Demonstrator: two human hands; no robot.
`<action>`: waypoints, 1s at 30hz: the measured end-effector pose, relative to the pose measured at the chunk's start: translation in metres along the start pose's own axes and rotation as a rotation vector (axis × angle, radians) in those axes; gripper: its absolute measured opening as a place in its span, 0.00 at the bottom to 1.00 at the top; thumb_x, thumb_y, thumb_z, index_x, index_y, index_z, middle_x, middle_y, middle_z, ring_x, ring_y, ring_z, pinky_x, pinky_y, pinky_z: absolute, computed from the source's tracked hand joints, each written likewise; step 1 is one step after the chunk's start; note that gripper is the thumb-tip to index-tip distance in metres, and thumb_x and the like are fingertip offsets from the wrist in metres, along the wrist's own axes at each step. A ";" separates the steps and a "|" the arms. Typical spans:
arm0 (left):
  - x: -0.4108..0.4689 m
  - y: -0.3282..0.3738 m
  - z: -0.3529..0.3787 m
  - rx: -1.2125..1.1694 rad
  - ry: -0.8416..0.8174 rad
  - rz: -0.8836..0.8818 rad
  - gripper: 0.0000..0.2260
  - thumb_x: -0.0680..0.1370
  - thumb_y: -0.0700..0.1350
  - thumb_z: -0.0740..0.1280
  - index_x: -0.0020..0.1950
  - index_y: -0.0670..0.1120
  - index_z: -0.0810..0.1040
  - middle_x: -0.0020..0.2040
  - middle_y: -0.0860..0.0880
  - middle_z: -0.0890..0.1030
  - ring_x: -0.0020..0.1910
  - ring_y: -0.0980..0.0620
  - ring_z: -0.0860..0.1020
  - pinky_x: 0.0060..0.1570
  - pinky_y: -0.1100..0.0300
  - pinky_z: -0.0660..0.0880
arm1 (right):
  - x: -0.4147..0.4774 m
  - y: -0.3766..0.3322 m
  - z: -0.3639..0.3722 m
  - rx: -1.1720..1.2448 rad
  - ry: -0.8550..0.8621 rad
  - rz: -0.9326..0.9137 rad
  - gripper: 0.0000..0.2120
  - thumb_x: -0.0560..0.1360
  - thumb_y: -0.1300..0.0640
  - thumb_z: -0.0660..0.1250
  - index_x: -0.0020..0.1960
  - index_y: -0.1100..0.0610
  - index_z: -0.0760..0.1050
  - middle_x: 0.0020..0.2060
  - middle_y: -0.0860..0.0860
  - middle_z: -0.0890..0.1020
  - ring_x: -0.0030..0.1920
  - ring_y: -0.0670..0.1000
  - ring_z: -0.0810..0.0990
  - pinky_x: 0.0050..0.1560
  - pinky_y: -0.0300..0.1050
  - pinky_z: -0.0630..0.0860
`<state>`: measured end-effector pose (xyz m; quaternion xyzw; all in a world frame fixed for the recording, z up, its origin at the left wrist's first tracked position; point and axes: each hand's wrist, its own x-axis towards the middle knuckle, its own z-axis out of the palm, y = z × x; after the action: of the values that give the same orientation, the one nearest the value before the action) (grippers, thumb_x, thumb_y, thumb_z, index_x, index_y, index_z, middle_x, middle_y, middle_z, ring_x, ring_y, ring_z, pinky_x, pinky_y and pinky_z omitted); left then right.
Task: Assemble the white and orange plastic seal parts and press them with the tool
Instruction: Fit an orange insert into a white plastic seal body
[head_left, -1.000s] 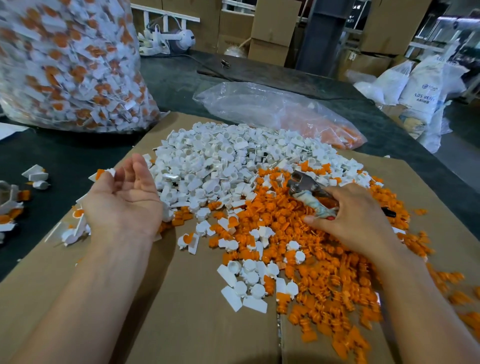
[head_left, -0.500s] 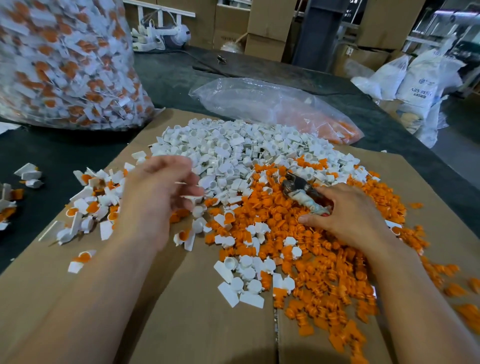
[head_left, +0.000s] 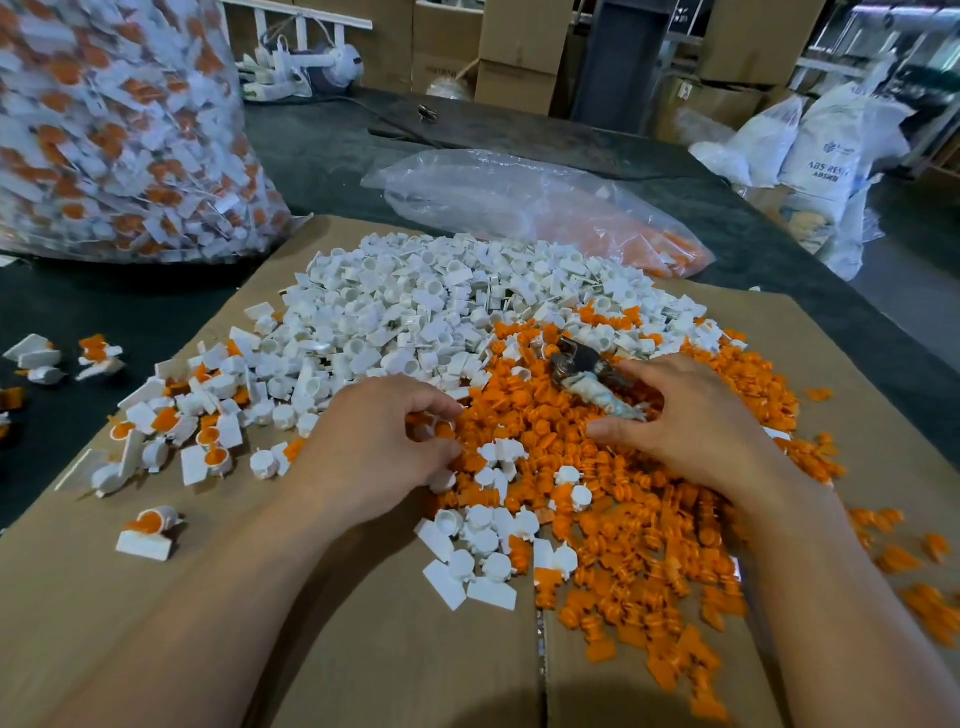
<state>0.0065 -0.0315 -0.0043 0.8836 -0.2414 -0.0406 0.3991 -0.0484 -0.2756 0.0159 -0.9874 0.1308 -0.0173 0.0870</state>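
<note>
Both hands rest palm-down on the flat brown cardboard sheet (head_left: 156, 597) covering the dark table (head_left: 322, 156). Left hand (head_left: 374, 441) sits where the big pile of white plastic seal housings (head_left: 415, 312) meets the spread of small orange plastic inserts (head_left: 639, 525), its fingers curled narrow and pinching among orange pieces; what it grips I cannot tell. Right hand (head_left: 691, 426) lies over the orange spread, fingers loosely closed around the cloth-wrapped handle of the metal pressing tool (head_left: 587, 374), whose head points away towards the white pile.
</note>
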 end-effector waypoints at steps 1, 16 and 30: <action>0.000 0.000 0.000 -0.012 -0.002 -0.001 0.10 0.72 0.45 0.72 0.40 0.61 0.75 0.29 0.57 0.80 0.32 0.66 0.78 0.34 0.75 0.68 | -0.001 0.000 -0.001 0.016 0.007 -0.004 0.51 0.53 0.26 0.53 0.72 0.48 0.61 0.68 0.51 0.66 0.68 0.52 0.62 0.65 0.50 0.61; -0.007 0.030 0.005 -0.689 0.051 0.072 0.13 0.57 0.55 0.72 0.37 0.51 0.82 0.34 0.47 0.83 0.31 0.54 0.80 0.32 0.64 0.76 | -0.026 -0.060 0.010 0.608 0.341 -0.632 0.17 0.70 0.59 0.70 0.57 0.48 0.75 0.45 0.42 0.80 0.45 0.41 0.78 0.47 0.38 0.76; -0.004 0.021 0.011 -0.915 0.013 -0.066 0.14 0.55 0.45 0.75 0.39 0.51 0.84 0.32 0.49 0.81 0.33 0.52 0.80 0.37 0.61 0.78 | -0.032 -0.064 0.016 0.631 0.525 -0.591 0.07 0.69 0.62 0.70 0.46 0.59 0.82 0.39 0.48 0.83 0.42 0.44 0.80 0.42 0.37 0.76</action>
<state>-0.0078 -0.0495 0.0027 0.6241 -0.1681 -0.1502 0.7481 -0.0616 -0.2038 0.0109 -0.8702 -0.1482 -0.3277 0.3368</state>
